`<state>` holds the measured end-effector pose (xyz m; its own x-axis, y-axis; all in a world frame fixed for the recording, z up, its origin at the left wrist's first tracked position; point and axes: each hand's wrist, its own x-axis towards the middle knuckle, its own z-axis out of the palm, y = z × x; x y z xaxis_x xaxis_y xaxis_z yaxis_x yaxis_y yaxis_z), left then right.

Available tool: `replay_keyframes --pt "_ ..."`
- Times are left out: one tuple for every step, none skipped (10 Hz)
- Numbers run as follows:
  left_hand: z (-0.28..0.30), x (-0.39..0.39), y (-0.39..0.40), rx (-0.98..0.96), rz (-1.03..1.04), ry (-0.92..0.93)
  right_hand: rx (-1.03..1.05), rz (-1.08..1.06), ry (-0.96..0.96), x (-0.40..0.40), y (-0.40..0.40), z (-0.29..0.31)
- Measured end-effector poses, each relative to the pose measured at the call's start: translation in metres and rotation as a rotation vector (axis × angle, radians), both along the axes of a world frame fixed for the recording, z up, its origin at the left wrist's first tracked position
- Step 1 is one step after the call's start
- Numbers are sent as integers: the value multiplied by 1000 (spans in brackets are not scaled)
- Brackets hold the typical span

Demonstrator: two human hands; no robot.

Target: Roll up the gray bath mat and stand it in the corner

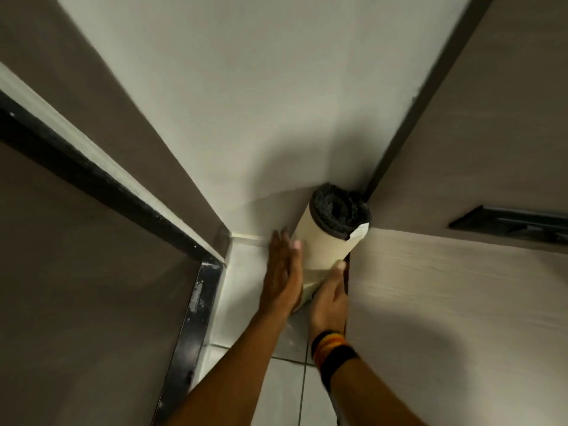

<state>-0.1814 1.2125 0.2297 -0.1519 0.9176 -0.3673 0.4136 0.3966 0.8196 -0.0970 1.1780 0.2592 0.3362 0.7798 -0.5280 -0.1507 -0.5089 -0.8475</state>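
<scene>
The rolled bath mat (325, 241) stands upright in the corner, its cream backing outward and dark gray pile showing at the top end. A small white label hangs at its upper right edge. My left hand (282, 272) lies flat against the roll's left side, fingers extended. My right hand (330, 298) presses against the roll's lower right side, thumb up on the backing. The mat's bottom end is hidden behind my hands. A striped band is on my right wrist.
A white wall (246, 103) rises behind the mat. A pale wood-grain panel (445, 302) stands close on the right. A dark-framed door (190, 318) is at the left. White floor tiles (282, 392) lie below my arms.
</scene>
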Motion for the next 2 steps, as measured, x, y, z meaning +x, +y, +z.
replay_keyframes --pt "28 -19 -12 301 -134 416 417 370 -642 3 -18 35" --pt "93 -24 -8 584 -152 603 723 526 -1026 22 18 96"
